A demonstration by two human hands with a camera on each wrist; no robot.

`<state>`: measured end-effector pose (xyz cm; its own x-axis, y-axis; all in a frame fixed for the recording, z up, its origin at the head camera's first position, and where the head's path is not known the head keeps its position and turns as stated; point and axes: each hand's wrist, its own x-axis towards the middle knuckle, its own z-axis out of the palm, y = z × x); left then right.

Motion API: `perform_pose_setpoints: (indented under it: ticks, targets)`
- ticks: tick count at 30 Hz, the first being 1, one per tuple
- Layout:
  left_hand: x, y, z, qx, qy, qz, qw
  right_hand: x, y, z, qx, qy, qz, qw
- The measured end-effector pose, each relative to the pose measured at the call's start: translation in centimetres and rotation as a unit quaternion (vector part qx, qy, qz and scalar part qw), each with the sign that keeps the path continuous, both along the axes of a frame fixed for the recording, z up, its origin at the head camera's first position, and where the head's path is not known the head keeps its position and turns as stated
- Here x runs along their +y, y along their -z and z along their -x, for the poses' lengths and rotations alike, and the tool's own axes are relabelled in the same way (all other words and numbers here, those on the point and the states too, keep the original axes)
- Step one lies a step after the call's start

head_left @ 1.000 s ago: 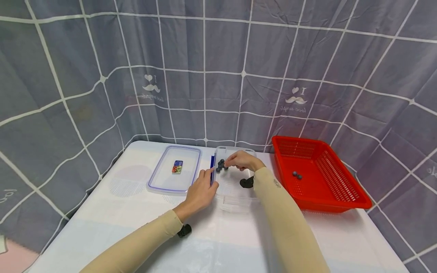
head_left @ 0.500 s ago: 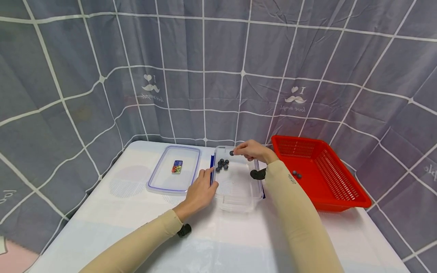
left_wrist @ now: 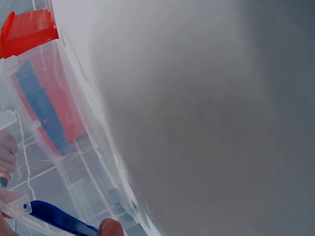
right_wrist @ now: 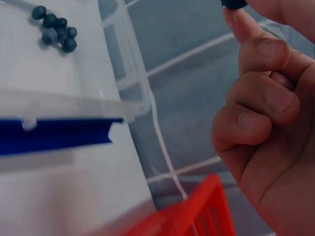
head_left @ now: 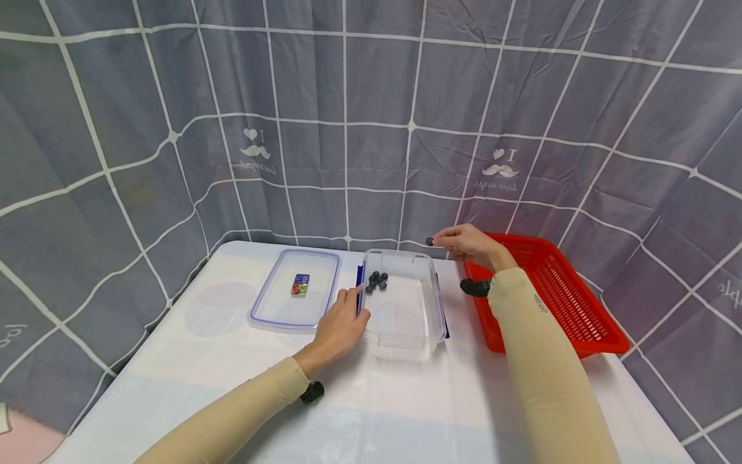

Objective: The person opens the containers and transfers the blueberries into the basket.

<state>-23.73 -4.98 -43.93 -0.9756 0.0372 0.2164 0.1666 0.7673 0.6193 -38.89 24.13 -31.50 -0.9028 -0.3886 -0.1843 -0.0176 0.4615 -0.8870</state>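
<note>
In the head view my right hand (head_left: 472, 246) is raised between the clear plastic food container (head_left: 406, 341) and the red basket (head_left: 597, 309). Thumb and index finger pinch one blueberry (head_left: 429, 241); the other fingers curl in, as the right wrist view shows. Several blueberries (right_wrist: 60, 33) lie clustered inside the container towards its left side. My left hand (head_left: 339, 325) holds the container's left side at its blue latch (left_wrist: 61, 218); the thumb (left_wrist: 111, 227) lies by one end of that latch. My right arm covers part of the basket's inside.
Left of the container lies its clear lid (head_left: 275, 319) with a blue rim seal and a colourful label (head_left: 299, 285). A white-covered table (head_left: 377, 412) carries everything. Behind hangs a grey gridded curtain (head_left: 377, 154).
My right hand has lifted a blueberry out of the container and carried it up and rightwards, past the container's far right corner. My left hand has stayed in place.
</note>
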Motion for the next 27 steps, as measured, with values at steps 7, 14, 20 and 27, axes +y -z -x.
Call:
perform_pose_setpoints:
  ticks: [7,14,20,27]
  targets:
    - [-0.1,0.2,0.0,-0.001,-0.003,-0.002,1.0,4.2,-0.4,-0.5,0.01,0.012,0.0,0.9999]
    - [-0.1,0.2,0.0,-0.003,0.0,-0.001,1.0,8.1,0.3,-1.2,0.01,0.027,-0.026,0.9992]
    - [-0.1,0.1,-0.1,-0.002,-0.001,-0.003,1.0,10.7,1.3,-2.0,0.006,0.021,-0.047,0.9986]
    - [0.0,0.0,-0.1,-0.006,0.001,-0.001,1.0,13.3,3.3,-2.4,-0.017,0.018,-0.064,0.9976]
